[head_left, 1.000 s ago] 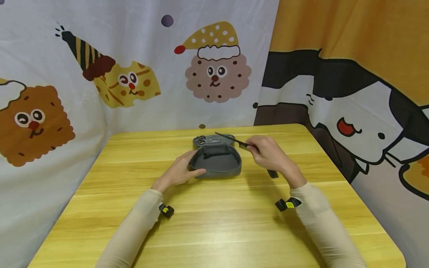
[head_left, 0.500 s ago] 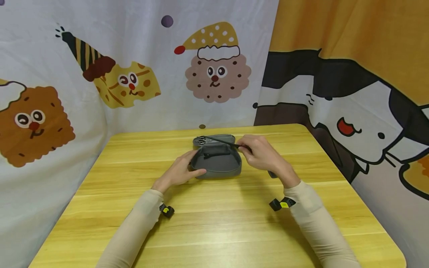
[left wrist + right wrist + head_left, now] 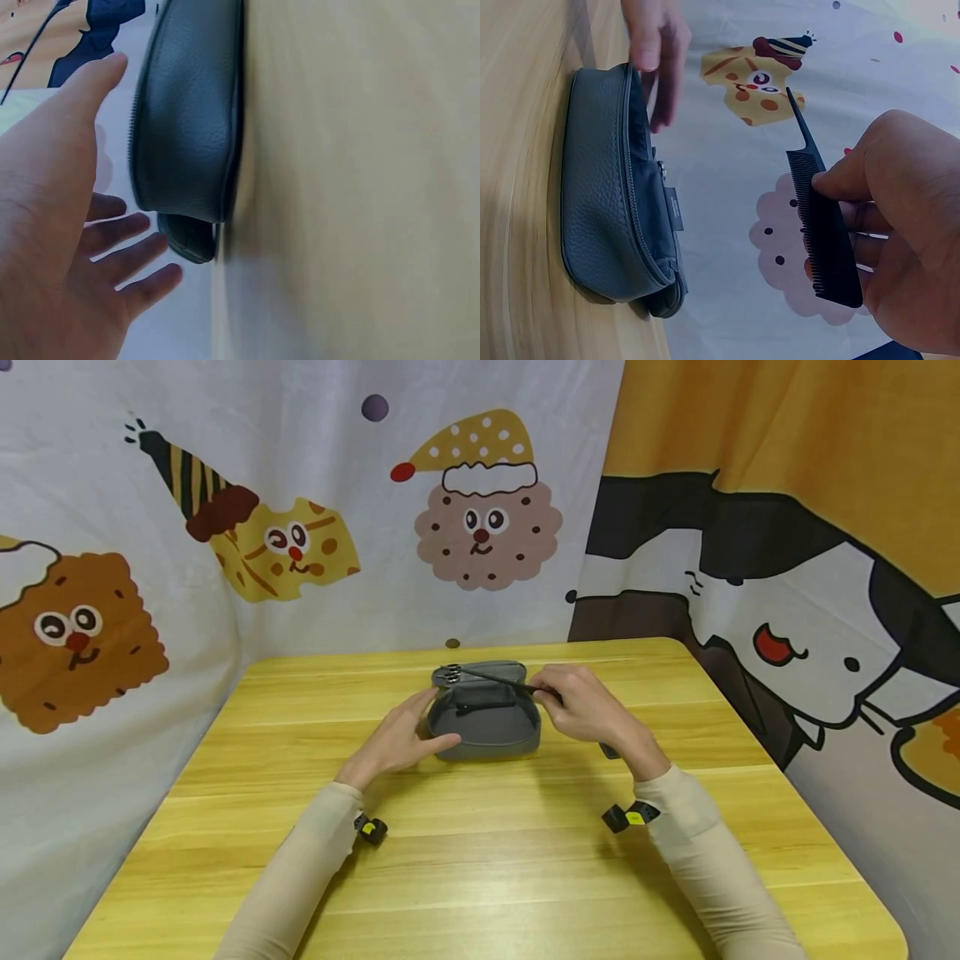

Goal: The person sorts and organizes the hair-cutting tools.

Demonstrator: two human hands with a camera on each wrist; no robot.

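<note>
In the head view a grey zip case stands unzipped on the table, its lid folded back behind it. Pinched between the thumb and fingers of my right hand is a black tail comb; its thin tail points left above the lid. My left hand is at the case's left side, fingers spread; the left wrist view shows a gap between thumb and case. Silver finger loops, seemingly of scissors, lie at the lid's left. A slim dark item lies along the case's inner back wall.
A black object lies on the wooden table, mostly hidden behind my right wrist. Behind the table's far edge hangs a printed cartoon curtain.
My right hand has moved left, bringing the comb from the case's right side to above the lid. Just now my left hand has loosened and drawn slightly left from the case.
</note>
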